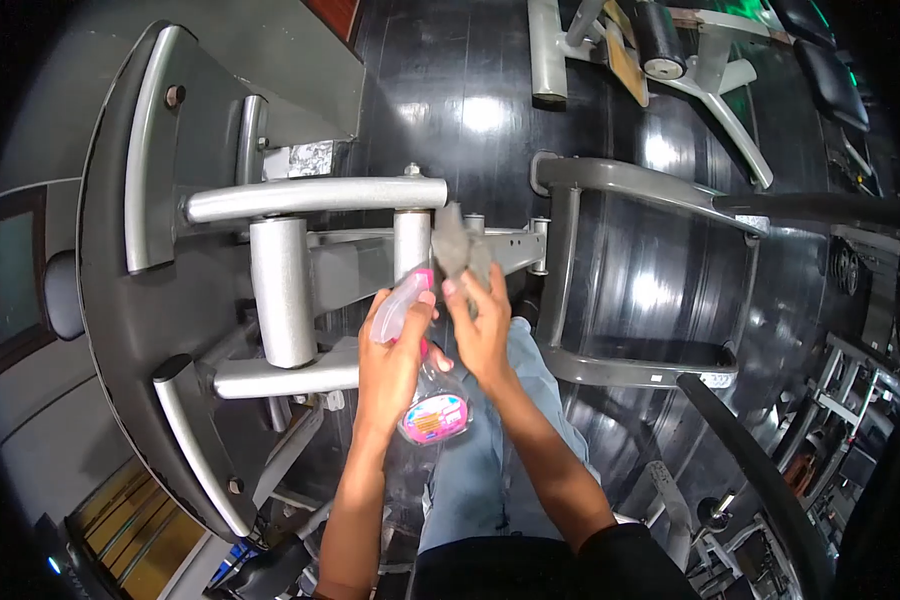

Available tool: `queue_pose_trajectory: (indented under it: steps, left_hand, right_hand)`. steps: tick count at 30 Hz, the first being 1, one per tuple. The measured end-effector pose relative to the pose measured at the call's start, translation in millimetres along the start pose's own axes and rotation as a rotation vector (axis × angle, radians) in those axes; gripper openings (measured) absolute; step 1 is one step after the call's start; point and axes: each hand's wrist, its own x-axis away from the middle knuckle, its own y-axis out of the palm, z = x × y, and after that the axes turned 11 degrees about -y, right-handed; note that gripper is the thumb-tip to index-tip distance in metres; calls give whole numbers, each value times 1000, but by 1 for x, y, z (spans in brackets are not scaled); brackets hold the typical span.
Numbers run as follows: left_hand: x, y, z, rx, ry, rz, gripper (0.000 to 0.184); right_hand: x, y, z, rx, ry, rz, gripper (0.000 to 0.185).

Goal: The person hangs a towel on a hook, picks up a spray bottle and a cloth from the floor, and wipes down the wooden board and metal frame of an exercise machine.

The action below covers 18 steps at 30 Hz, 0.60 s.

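A clear spray bottle (435, 405) with a pink and white trigger head and a pink label is gripped in my left hand (395, 355), its nozzle end pointing up and away from me. Close beside it on the right, my right hand (482, 330) pinches a grey cloth (455, 243), which is somewhat blurred. The cloth hangs by the end of a silver tube (320, 200) of a gym machine. Whether the cloth touches the tube I cannot tell.
A large dark padded board (205, 150) with silver bars stands at the left. To the right is a grey metal frame (565, 270) on the dark floor (450, 100). More gym equipment (710, 70) stands at the upper right, with further machines at the lower right.
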Motion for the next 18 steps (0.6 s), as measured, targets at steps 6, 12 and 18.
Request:
queue_pose_trajectory:
  steps: [6, 12, 18]
  left_hand:
    - [-4, -4, -4, -14, 42, -52, 28]
    - [-4, -3, -2, 0, 10, -64, 32]
    - [-7, -5, -6, 15, 18, -105, 35]
  right_hand:
    - [23, -10, 38, 43, 44, -94, 36]
    - [-14, 7, 32, 24, 183, 57, 44]
    - [10, -7, 10, -178, -107, -74, 30]
